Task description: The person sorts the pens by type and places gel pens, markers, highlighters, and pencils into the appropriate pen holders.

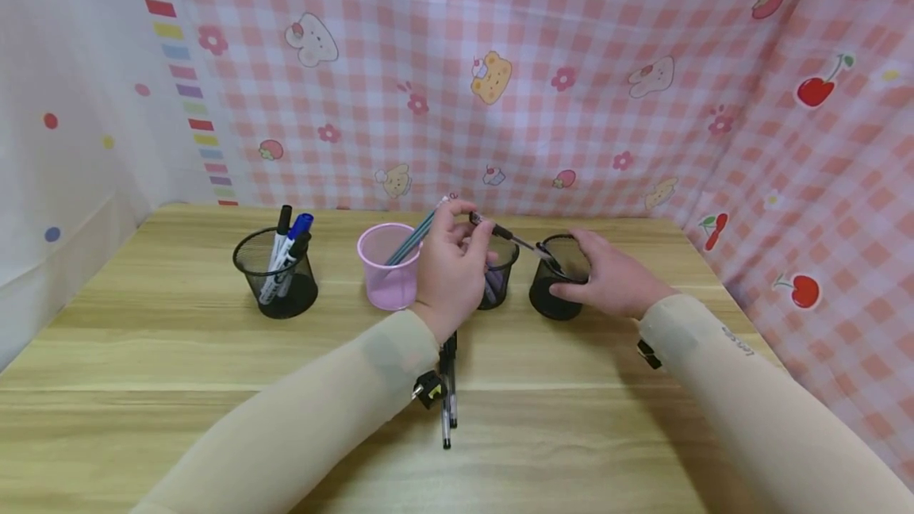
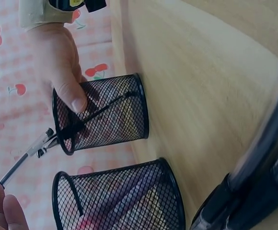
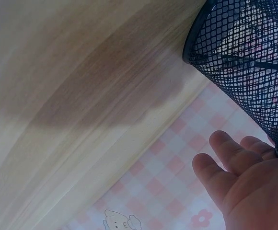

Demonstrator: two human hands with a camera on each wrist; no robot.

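Note:
My left hand (image 1: 453, 268) pinches a clear-barrelled gel pen (image 1: 524, 243) between thumb and fingertips. It slants down to the right, its far end at the rim of the rightmost black mesh pen cup (image 1: 555, 304). My right hand (image 1: 617, 276) holds that cup, thumb on the near side and fingers at the far side. In the left wrist view, a dark pen (image 2: 100, 111) shows through the mesh inside it. The right wrist view has several fingers (image 3: 232, 155) spread beside the cup wall (image 3: 254, 76).
Left of that cup, another black mesh cup (image 1: 505, 276) holds markers, partly behind my left hand. A pink cup (image 1: 391, 284) contains pencils (image 1: 410, 244). Whiteboard markers (image 1: 286, 252) stand in the far-left mesh cup (image 1: 296, 304). Several pens (image 1: 448, 399) lie below my left wrist. A checked curtain (image 1: 443, 46) hangs behind.

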